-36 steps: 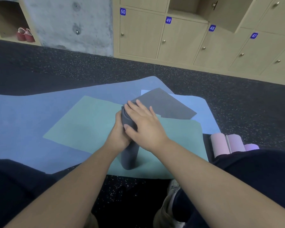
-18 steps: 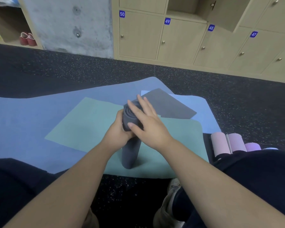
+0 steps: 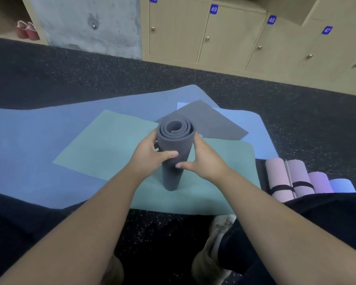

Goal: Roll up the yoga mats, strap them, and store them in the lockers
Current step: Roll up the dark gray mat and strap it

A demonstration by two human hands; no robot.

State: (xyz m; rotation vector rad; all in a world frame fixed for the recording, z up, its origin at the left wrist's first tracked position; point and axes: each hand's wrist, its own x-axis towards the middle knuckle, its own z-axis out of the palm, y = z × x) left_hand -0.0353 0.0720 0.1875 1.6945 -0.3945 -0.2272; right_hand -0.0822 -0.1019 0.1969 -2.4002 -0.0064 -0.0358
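- The grey rolled mat [image 3: 174, 153] stands on end at the centre of the frame, its long axis upright, lower end resting on the green mat [image 3: 115, 149].
- The left hand [image 3: 150, 155] grasps the roll from the left side, thumb curled across its front; the right hand [image 3: 201, 161] wraps it from the right, slightly lower. Both are equally near.
- The roll's top shows a loose spiral of layers, dark grey and matte; no strap circles it.
- Strapped pink rolls [image 3: 284, 177] lie at the right edge; the lockers [image 3: 224, 38] run along the top, well apart.
- Judged next: strapping, which needs the coil kept tight.
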